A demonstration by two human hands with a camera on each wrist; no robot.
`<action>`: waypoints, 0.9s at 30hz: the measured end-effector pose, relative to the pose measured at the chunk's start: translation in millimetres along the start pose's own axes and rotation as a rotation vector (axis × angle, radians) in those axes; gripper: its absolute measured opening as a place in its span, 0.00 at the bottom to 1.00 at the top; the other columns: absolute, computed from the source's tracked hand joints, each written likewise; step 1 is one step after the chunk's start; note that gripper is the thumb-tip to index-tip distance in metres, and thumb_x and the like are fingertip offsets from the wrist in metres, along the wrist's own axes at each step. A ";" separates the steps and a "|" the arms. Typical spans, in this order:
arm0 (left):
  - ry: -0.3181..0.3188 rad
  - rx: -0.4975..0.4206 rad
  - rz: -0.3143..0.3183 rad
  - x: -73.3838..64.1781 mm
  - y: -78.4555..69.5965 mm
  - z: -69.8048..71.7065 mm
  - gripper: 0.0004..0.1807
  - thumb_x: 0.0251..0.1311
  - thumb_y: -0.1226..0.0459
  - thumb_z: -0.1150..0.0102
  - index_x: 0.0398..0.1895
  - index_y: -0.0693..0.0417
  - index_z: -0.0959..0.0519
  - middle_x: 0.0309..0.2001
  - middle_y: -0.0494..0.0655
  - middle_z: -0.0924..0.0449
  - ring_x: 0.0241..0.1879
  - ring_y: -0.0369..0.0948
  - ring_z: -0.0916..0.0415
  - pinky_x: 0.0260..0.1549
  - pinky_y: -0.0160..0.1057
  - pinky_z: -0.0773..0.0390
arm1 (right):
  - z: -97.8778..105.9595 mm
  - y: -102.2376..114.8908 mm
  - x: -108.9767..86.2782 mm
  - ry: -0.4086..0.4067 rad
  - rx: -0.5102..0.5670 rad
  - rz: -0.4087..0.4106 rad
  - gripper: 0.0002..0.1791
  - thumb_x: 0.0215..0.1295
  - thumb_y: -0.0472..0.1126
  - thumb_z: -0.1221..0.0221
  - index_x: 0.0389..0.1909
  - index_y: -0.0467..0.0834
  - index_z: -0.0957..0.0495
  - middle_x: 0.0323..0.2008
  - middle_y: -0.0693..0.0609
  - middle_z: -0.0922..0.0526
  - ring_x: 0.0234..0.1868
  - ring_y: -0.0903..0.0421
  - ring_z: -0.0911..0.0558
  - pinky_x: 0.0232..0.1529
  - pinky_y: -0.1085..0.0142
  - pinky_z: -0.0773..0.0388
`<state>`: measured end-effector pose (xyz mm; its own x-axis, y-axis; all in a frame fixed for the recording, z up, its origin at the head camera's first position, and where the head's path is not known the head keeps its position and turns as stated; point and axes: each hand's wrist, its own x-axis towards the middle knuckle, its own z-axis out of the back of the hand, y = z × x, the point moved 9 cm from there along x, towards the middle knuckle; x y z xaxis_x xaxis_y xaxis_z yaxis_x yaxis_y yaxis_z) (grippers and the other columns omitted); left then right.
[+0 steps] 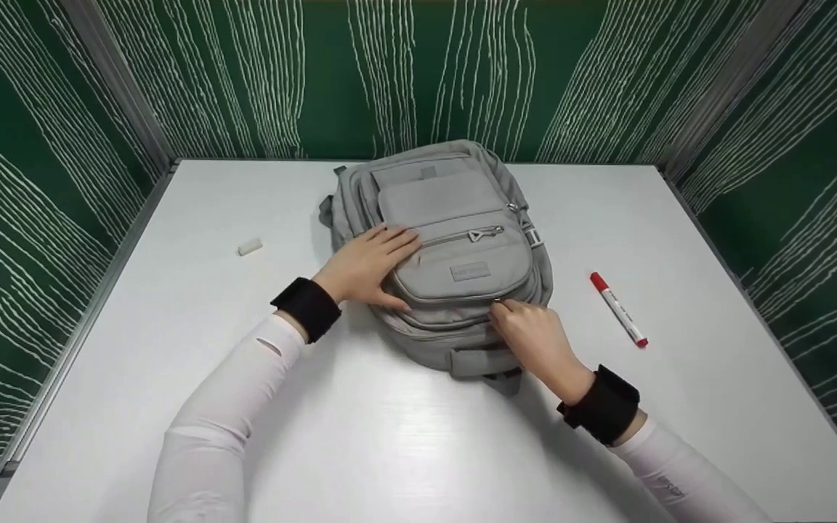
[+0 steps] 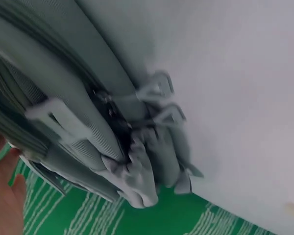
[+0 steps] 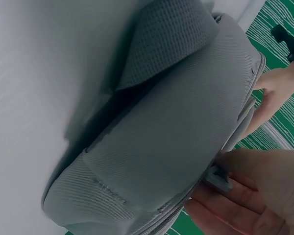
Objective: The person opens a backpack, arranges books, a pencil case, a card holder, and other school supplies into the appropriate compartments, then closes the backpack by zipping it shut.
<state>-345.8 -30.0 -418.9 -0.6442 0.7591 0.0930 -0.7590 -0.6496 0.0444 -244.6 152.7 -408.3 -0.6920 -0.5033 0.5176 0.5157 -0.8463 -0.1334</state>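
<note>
A grey backpack [image 1: 447, 196] lies on its back on the white table, its front pocket and label facing up. My left hand [image 1: 371, 267] rests with spread fingers on the left edge of the front pocket. At the pocket's lower right edge, my right hand [image 1: 535, 330] pinches a zipper pull [image 3: 218, 178] between thumb and curled fingers. The left wrist view shows two more zipper pulls [image 2: 157, 89] hanging at the bag's side, near a grey buckle [image 2: 59, 120]. A webbing strip [image 3: 171, 41] crosses the end of the bag nearest me.
A red-and-white marker [image 1: 619, 310] lies on the white table [image 1: 404, 450] right of the bag. To its left is a small whitish block [image 1: 250, 247]. Green panels [image 1: 331, 73] with white wavy lines stand around the back and sides.
</note>
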 end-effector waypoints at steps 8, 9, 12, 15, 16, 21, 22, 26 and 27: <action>-0.015 0.018 -0.028 10.1 -1.7 -8.6 0.62 0.50 0.33 0.30 0.80 0.59 0.43 0.81 0.55 0.42 0.81 0.51 0.45 0.80 0.48 0.41 | -1.9 2.7 -2.7 0.005 0.002 0.016 0.12 0.63 0.36 0.32 0.24 0.40 0.24 0.19 0.49 0.21 0.19 0.49 0.19 0.17 0.57 0.24; -0.026 0.026 -0.025 10.0 -3.4 -8.4 0.62 0.50 0.34 0.29 0.80 0.59 0.42 0.80 0.56 0.40 0.81 0.51 0.43 0.79 0.48 0.38 | -1.8 2.9 -3.1 0.003 0.002 0.018 0.12 0.63 0.36 0.32 0.24 0.40 0.24 0.19 0.49 0.21 0.19 0.49 0.19 0.17 0.57 0.23; -0.060 0.062 -0.006 10.7 -9.6 -6.6 0.60 0.48 0.36 0.27 0.78 0.61 0.38 0.77 0.57 0.35 0.79 0.51 0.38 0.76 0.47 0.33 | -1.5 2.1 -3.7 0.001 0.002 0.021 0.12 0.64 0.35 0.33 0.24 0.40 0.24 0.19 0.49 0.21 0.20 0.49 0.19 0.17 0.57 0.23; -0.073 0.116 0.031 13.8 -18.7 -3.3 0.58 0.47 0.37 0.25 0.75 0.63 0.34 0.75 0.57 0.31 0.76 0.51 0.34 0.72 0.47 0.27 | -0.8 -1.4 -4.1 0.004 -0.004 0.014 0.11 0.64 0.34 0.34 0.24 0.39 0.24 0.20 0.48 0.20 0.20 0.49 0.18 0.17 0.57 0.23; -0.078 0.131 0.046 15.4 -22.8 -1.5 0.58 0.46 0.37 0.24 0.74 0.63 0.33 0.74 0.57 0.29 0.75 0.51 0.32 0.70 0.47 0.25 | -0.4 -3.1 -4.5 0.005 -0.010 0.010 0.11 0.64 0.33 0.34 0.24 0.39 0.24 0.20 0.48 0.20 0.20 0.49 0.19 0.17 0.57 0.23; -0.125 0.221 0.125 26.9 -43.2 8.5 0.55 0.41 0.32 0.25 0.62 0.66 0.23 0.61 0.56 0.17 0.63 0.51 0.20 0.54 0.46 0.14 | 3.6 -10.9 -5.4 -0.006 -0.038 -0.010 0.11 0.62 0.32 0.32 0.23 0.38 0.24 0.20 0.47 0.21 0.19 0.49 0.20 0.17 0.58 0.23; -0.134 0.237 0.144 29.4 -46.5 10.1 0.55 0.39 0.30 0.25 0.59 0.66 0.21 0.57 0.55 0.15 0.59 0.50 0.18 0.49 0.45 0.12 | 4.5 -11.4 -5.2 -0.011 -0.039 -0.010 0.12 0.62 0.32 0.32 0.23 0.38 0.24 0.19 0.47 0.22 0.19 0.49 0.20 0.16 0.58 0.24; -0.125 0.326 0.227 39.5 -58.2 12.0 0.49 0.37 0.26 0.28 0.47 0.60 0.14 0.44 0.51 0.12 0.44 0.45 0.15 0.33 0.40 0.11 | 7.1 -11.3 -3.7 -0.030 -0.026 -0.007 0.12 0.62 0.31 0.34 0.22 0.39 0.26 0.20 0.47 0.22 0.19 0.50 0.21 0.16 0.57 0.25; -0.123 0.340 0.243 42.1 -61.4 12.2 0.47 0.36 0.26 0.29 0.43 0.58 0.13 0.41 0.50 0.12 0.41 0.44 0.14 0.30 0.39 0.12 | 7.1 -11.3 -3.5 -0.031 -0.023 -0.009 0.12 0.61 0.31 0.34 0.22 0.39 0.26 0.20 0.47 0.21 0.19 0.49 0.20 0.16 0.56 0.25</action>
<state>-325.2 41.4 -405.7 -0.7688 0.5850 0.2583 -0.4989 -0.8014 0.3298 -244.4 165.3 -402.6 -0.6802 -0.4905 0.5448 0.4977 -0.8546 -0.1481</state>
